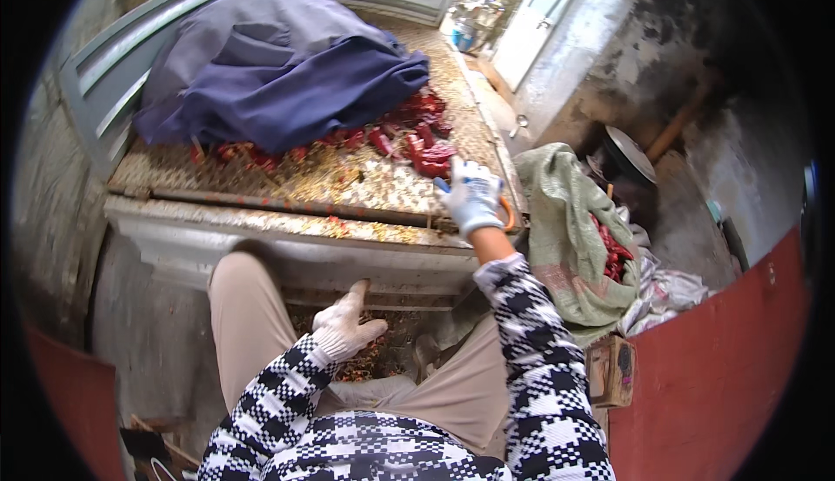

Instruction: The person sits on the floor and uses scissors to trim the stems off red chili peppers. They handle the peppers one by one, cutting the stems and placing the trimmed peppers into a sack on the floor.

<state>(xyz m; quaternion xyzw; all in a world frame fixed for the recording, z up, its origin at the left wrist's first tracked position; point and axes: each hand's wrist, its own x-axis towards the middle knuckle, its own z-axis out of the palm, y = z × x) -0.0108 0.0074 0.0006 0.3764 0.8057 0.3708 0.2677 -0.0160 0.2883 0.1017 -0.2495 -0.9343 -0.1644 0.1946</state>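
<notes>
My right hand [475, 195], in a white and blue work glove, reaches over the near right corner of the raised platform [293, 184]. An orange-handled tool, perhaps scissors [506, 212], shows beside its palm; the rest of the tool is hidden. Dried red chili peppers [430, 155] lie just beyond the fingers, among scattered yellow seeds. More peppers stick out from under a dark blue cloth [293, 96] draped over a large heap. My left hand [346, 328], in a whitish knit glove, hangs above my lap with fingers apart and nothing seen in it.
A green woven sack [554, 239] holding red peppers [610, 253] stands right of the platform, beside white plastic bags [665, 295]. Behind it is a dark pot with a lid [631, 153]. A wooden box [610, 371] and a red panel [717, 363] are at the lower right.
</notes>
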